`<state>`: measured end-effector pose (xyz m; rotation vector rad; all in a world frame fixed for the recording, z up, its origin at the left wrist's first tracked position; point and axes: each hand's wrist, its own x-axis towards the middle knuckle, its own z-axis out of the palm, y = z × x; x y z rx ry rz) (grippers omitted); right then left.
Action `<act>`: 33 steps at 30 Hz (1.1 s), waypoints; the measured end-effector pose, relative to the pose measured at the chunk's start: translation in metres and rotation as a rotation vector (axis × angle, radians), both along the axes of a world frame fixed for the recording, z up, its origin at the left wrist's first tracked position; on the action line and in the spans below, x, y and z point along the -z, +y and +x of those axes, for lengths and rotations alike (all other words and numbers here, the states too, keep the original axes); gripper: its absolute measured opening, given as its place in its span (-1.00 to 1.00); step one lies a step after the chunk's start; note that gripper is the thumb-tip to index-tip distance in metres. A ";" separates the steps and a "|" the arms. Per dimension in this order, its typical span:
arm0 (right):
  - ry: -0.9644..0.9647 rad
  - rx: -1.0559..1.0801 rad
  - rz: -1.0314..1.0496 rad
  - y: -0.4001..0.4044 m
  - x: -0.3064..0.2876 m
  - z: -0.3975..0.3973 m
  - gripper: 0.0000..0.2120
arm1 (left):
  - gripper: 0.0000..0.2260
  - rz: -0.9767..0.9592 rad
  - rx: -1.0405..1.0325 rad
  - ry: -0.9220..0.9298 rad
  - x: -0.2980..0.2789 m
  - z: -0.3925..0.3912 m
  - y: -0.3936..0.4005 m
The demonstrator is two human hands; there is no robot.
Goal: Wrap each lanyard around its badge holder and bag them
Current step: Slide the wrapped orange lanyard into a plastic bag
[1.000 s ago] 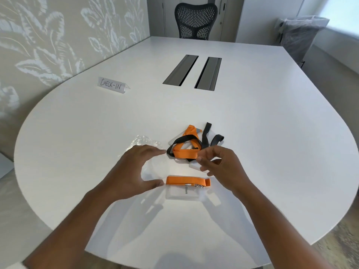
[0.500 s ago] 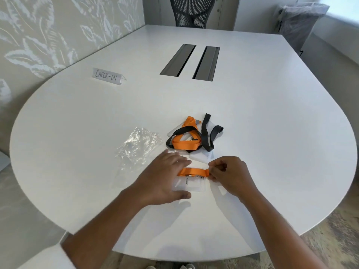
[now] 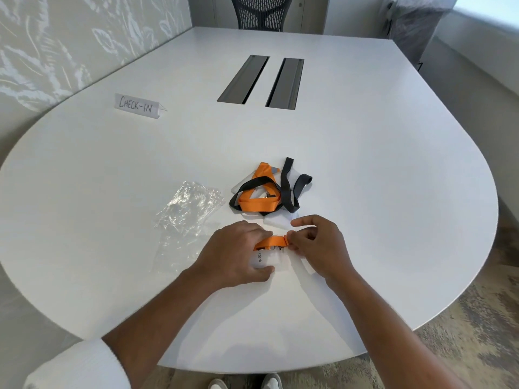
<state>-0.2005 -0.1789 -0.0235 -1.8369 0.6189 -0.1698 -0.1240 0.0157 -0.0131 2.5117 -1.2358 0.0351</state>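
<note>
A clear badge holder (image 3: 269,259) with a name card lies near the table's front edge, an orange lanyard (image 3: 271,242) folded along its top. My left hand (image 3: 235,251) presses on the holder's left side, thumb at its lower edge. My right hand (image 3: 314,242) pinches the right end of the orange lanyard. Just beyond lies a tangle of an orange lanyard (image 3: 257,204) and a black lanyard (image 3: 287,189) over other clear holders (image 3: 243,184). A crumpled clear plastic bag (image 3: 188,207) lies to the left.
The white table (image 3: 365,192) is rounded at the front. A "CHECK-IN" paper sign (image 3: 137,105) stands at the left, two grey cable slots (image 3: 261,78) in the middle. A mesh chair (image 3: 261,12) is at the far end, a wrapped bin (image 3: 415,21) at the back right.
Both hands came down from above the pile onto the near badge holder; the left now presses it and the right has pinched the lanyard's end. The camera tilted down.
</note>
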 end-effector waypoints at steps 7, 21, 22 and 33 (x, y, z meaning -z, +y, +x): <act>-0.064 -0.010 0.403 -0.015 -0.013 0.005 -0.71 | -0.40 -0.122 0.015 -0.032 -0.001 -0.002 -0.002; -0.034 -0.214 0.458 -0.020 -0.031 0.016 -0.74 | -0.42 -0.254 0.114 -0.143 -0.008 0.008 0.001; -0.044 -0.198 0.453 -0.018 -0.030 0.018 -0.78 | -0.41 -0.254 0.100 -0.120 -0.009 0.008 0.003; -0.073 0.036 0.498 -0.011 -0.011 0.015 -0.77 | 0.22 0.143 -0.066 0.190 -0.004 0.055 0.091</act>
